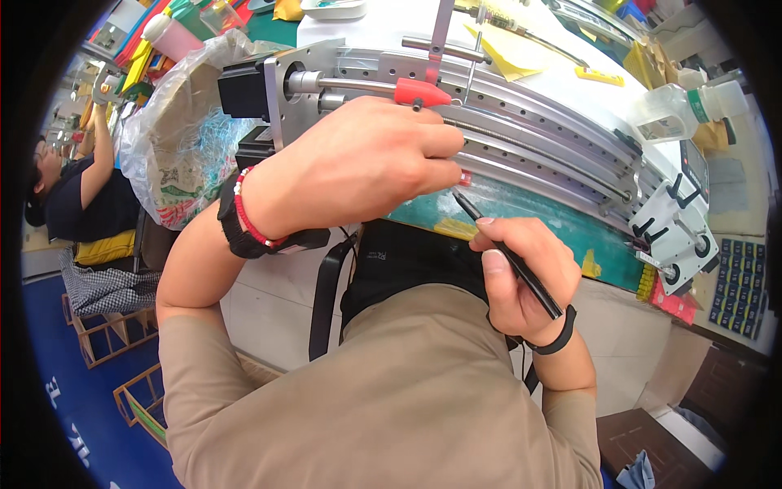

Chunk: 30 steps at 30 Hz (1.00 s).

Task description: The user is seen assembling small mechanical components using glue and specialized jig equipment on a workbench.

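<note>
My right hand (pixel 533 273) grips a slim black pen-like tool (pixel 521 277), its tip pointing up and left toward my other hand. My left hand (pixel 379 163) is closed, knuckles up, over the near side of a metal linear-rail machine (pixel 538 143). A small red piece (pixel 465 177) shows just beyond its fingertips; whether they pinch it is hidden. Right behind this hand is a red cone-nosed part (pixel 422 93) on the machine, with a thin wire hook (pixel 457 102) at its point. Black motors (pixel 244 90) sit at the machine's left end.
A clear plastic bag (pixel 183 130) with bluish strands stands left of the machine. Beyond the rails lie a yellow paper (pixel 509 57) and a yellow cutter (pixel 599 77). A clear bottle (pixel 664 114) is at the right, above a white bracket (pixel 672 236). Another person (pixel 90 179) sits far left.
</note>
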### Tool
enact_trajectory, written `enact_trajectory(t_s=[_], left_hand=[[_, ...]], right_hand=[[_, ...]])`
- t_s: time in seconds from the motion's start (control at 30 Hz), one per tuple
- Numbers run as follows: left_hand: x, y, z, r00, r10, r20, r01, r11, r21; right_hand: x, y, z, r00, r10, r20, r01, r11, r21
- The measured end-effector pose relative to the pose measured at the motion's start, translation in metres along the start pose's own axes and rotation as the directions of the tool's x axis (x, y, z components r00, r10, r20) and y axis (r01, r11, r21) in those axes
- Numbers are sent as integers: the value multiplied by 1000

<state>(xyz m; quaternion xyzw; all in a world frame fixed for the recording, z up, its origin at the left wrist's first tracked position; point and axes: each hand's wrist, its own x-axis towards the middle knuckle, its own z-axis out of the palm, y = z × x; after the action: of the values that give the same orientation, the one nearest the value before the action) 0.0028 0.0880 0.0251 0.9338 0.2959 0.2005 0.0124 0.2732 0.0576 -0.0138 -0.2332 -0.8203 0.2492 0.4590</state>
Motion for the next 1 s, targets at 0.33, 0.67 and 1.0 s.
enact_trajectory(t_s=[0.33,0.67,1.0], left_hand=[[2,5,4,1000,3,2,-3,1000,-15],[1,9,-1,1000,-19,23,20,999,-50],[-100,58,-79,751,-499,-433,633,730,257]], right_hand=[[3,2,13,999,37,2,-37,997,67],[-15,-10,2,998,-28,-62,35,993,109],[-84,-8,-46,886,328,-328,-258,936,240]])
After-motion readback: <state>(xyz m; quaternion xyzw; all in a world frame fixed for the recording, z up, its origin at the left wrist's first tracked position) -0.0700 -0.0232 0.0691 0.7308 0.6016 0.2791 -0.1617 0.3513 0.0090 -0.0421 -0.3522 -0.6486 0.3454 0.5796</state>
